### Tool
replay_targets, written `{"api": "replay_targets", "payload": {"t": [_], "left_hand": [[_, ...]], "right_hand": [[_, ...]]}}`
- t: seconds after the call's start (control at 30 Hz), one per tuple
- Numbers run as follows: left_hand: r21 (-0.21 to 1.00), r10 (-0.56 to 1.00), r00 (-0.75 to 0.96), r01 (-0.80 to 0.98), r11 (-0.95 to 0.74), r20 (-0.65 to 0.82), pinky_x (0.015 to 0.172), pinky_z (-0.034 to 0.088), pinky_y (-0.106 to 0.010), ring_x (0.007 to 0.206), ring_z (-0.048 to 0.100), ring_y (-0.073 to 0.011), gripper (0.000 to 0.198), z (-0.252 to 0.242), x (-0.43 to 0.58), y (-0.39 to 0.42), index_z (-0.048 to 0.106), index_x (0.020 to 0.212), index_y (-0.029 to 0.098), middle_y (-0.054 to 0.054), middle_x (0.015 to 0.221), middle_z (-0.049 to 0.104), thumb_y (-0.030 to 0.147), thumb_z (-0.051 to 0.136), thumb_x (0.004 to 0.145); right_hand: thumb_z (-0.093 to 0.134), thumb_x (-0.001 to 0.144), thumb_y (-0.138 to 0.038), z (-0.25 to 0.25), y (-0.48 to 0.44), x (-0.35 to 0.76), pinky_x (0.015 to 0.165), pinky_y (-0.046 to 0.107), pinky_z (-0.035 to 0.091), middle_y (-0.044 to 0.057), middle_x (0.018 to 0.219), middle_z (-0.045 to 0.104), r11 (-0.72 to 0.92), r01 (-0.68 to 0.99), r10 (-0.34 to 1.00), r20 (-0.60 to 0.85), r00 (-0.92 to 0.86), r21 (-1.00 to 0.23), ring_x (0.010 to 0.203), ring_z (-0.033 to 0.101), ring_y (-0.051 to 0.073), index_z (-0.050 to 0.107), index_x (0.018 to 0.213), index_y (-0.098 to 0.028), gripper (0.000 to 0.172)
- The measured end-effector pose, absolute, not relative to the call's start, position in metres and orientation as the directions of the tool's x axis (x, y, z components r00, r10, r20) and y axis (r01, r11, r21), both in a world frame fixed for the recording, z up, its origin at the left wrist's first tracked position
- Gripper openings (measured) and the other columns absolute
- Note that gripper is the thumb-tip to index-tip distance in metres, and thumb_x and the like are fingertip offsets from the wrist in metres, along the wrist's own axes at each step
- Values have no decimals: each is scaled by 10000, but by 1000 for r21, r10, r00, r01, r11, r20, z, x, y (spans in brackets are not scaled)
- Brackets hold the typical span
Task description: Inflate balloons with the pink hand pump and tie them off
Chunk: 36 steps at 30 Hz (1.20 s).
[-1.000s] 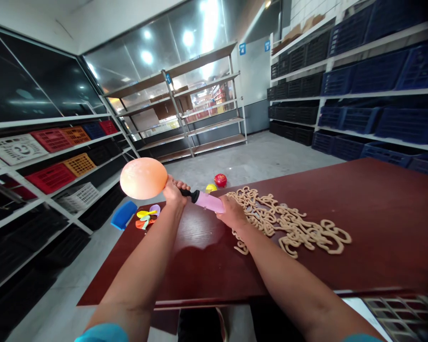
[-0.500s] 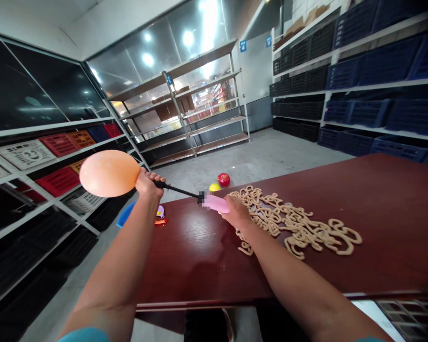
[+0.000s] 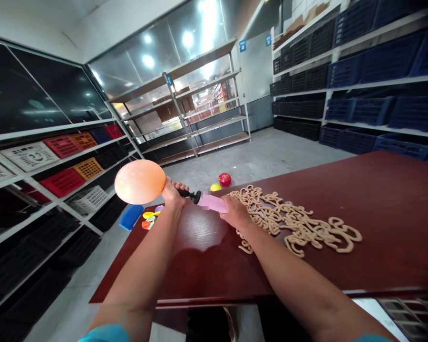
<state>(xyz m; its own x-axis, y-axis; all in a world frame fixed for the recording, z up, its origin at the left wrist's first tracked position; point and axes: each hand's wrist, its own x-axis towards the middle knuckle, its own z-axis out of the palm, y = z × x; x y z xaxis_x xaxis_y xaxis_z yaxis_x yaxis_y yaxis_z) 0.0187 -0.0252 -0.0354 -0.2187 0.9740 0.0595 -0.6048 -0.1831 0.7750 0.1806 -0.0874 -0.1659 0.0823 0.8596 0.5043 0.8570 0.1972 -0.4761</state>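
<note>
My left hand is closed around the black end of a hand balloon pump, at the neck of an inflated orange balloon that sticks out to the left. The neck itself is hidden by the fingers. My right hand grips the far end of the pump's pink barrel. Only a short stretch of black rod shows between left hand and barrel. Both hands hold the pump above a dark red table. Part of the barrel is blurred out by pixels.
Tangled beige rope-like strands lie on the table beside my right hand. Limp balloons rest at its left edge, near a blue bin. Beyond the far edge are a red ball and a yellow one. Crate-filled shelves line the sides.
My left hand has moved right toward my right hand, carrying the balloon along. The black rod between them has shortened into the barrel. My right hand has hardly moved.
</note>
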Motion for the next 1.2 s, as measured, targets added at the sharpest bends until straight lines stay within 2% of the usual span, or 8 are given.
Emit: {"api": "replay_targets", "payload": {"t": [0.2, 0.33, 0.5, 0.7, 0.83, 1.0, 1.2], "left_hand": [[781, 944, -298, -553, -292, 142, 382, 282, -222, 333, 276, -73, 266, 21, -32, -13, 250, 609, 200, 76, 450, 221, 232, 442, 790], [787, 936, -312, -531, -316, 165, 383, 279, -221, 331, 263, -73, 274, 41, -50, -10, 207, 610, 199, 76, 450, 214, 207, 426, 775], [783, 948, -293, -558, -277, 126, 384, 274, -212, 340, 267, -69, 271, 11, -28, -13, 223, 619, 201, 78, 460, 204, 219, 447, 770], [764, 973, -229, -626, -155, 10, 404, 286, -221, 351, 274, -71, 294, -48, 19, -21, 241, 626, 203, 83, 465, 211, 270, 490, 768], [744, 984, -180, -658, -117, -4, 422, 302, -223, 362, 287, -67, 365, -62, 24, -25, 215, 610, 200, 80, 466, 229, 345, 508, 771], [753, 971, -238, -636, -169, 16, 412, 307, -230, 356, 293, -77, 309, -36, -6, -22, 229, 606, 200, 72, 458, 232, 271, 471, 784], [762, 944, -318, -588, -272, 91, 400, 285, -219, 340, 280, -72, 261, 18, -56, -14, 249, 620, 198, 76, 452, 223, 218, 436, 801]], "right_hand": [[607, 681, -188, -161, -89, 182, 778, 274, 358, 48, 986, 583, 185, 845, 868, 487, 99, -502, 937, 499, 194, 503, 1010, -209, 345], [610, 667, -189, -164, -87, 181, 748, 276, 355, 55, 954, 582, 164, 859, 868, 485, 108, -485, 909, 501, 201, 510, 970, -197, 319], [614, 653, -185, -171, -84, 180, 716, 269, 357, 50, 906, 579, 132, 857, 892, 436, 116, -499, 849, 518, 185, 507, 951, -194, 317], [616, 652, -184, -170, -87, 178, 720, 268, 353, 48, 924, 576, 137, 859, 892, 438, 109, -493, 843, 526, 176, 503, 957, -193, 325], [609, 653, -188, -166, -90, 179, 698, 268, 345, 32, 868, 573, 161, 868, 879, 467, 89, -469, 820, 519, 173, 514, 931, -198, 294], [589, 662, -179, -165, -90, 179, 677, 271, 341, 27, 842, 567, 231, 865, 852, 523, 42, -446, 793, 511, 170, 521, 946, -204, 293], [587, 643, -155, -167, -87, 181, 706, 285, 352, 43, 898, 567, 230, 859, 835, 546, 68, -458, 841, 513, 188, 520, 970, -200, 337]]}}
